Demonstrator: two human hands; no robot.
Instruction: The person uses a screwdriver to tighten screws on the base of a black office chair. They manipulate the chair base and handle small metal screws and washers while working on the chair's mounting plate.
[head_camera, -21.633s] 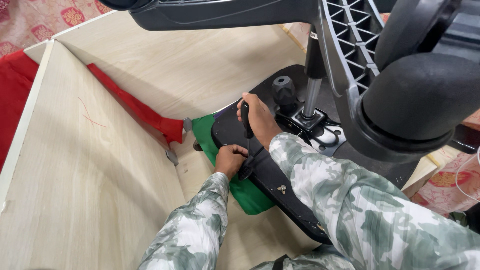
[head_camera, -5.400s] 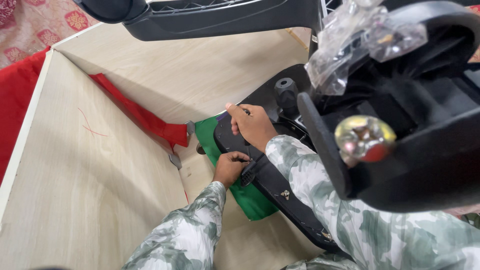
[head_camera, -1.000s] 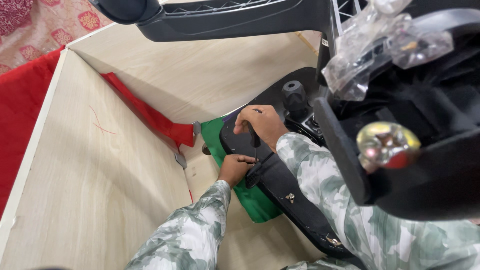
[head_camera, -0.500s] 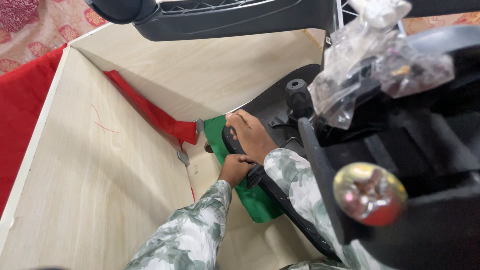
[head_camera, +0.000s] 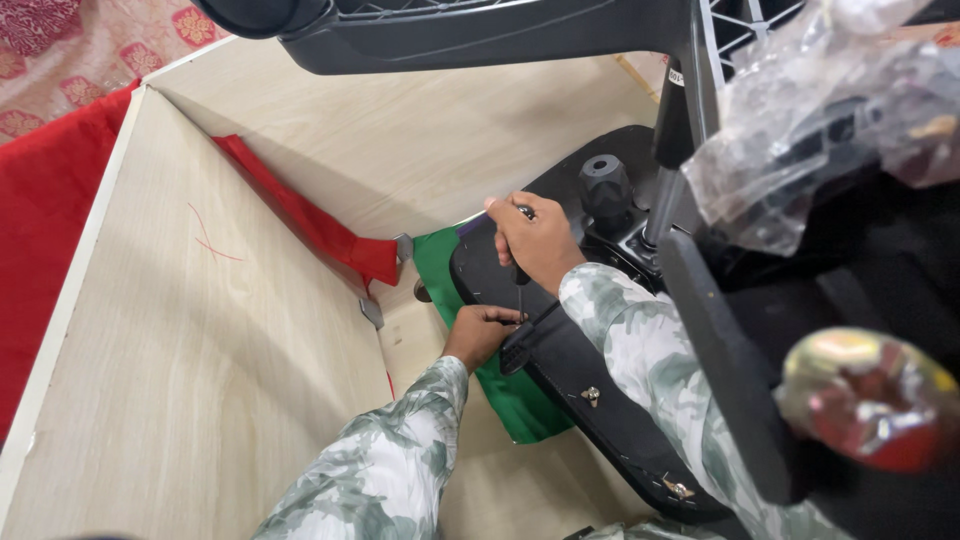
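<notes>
A: Right hand (head_camera: 535, 240) is clenched round a screwdriver (head_camera: 519, 265), shaft pointing straight down onto the black chair seat underside (head_camera: 560, 360).

B: And the left hand (head_camera: 482, 330) sits at six o'clock of the right, fingers pinched at the screwdriver's tip, touching the seat's edge.

A: The black knob (head_camera: 604, 182) stands at two o'clock of the right hand, near it.

B: Green cloth (head_camera: 505, 395) lies under the seat, on the pale wooden panel (head_camera: 200, 350). Red cloth (head_camera: 300, 215) runs off toward ten o'clock.
</notes>
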